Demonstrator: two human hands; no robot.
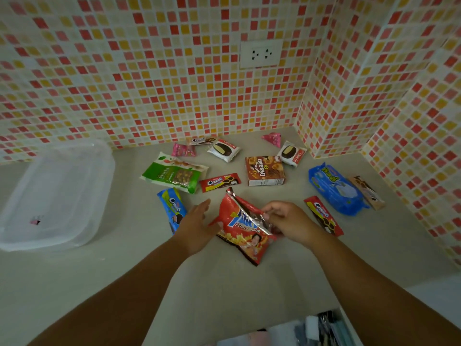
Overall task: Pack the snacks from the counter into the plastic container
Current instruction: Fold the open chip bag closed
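A red potato snack bag (243,227) lies on the grey counter (139,265) between my hands. My right hand (287,222) pinches its right edge with fingers closed on the foil. My left hand (197,227) rests flat against the bag's left side, fingers apart. The clear plastic container (74,236) stands at the left, with one small pink wrapper inside. Other snacks lie scattered behind: a green nuts bag (174,174), a blue Creamo pack (172,208), a red Creamo bar (219,182), a brown box (265,170) and a blue packet (334,188).
Tiled walls close the counter at the back and right, with a white socket (260,53) above. Two chocolate-pie packs (224,149) (290,153), pink sweets (272,139) and another red Creamo bar (324,216) lie near the corner. An open drawer (311,330) shows below the counter's front edge.
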